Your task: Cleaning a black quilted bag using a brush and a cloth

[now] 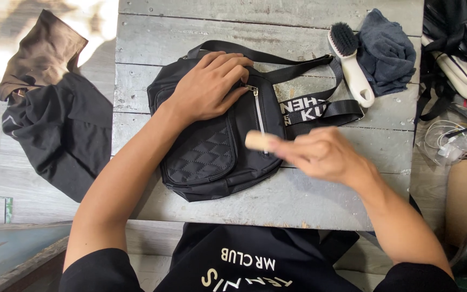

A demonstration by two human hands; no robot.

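Black shoulder bag [212, 157]: pinned flat under left hand [209, 86], palm spread open. Right hand [320, 154], blurred, closed around pale wooden handle [256, 140], just right of the zip.

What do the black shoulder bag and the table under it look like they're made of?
The black shoulder bag looks like matte woven synthetic fabric, with a diamond-quilted pocket and a silvery metal zip. The grey plank table appears to be weathered, unfinished wood: visible grain, gaps between boards and rough, worn edges.

Matt black quilted fabric bag [206, 157] on rough weathered wood table [320, 200], apparently painted.
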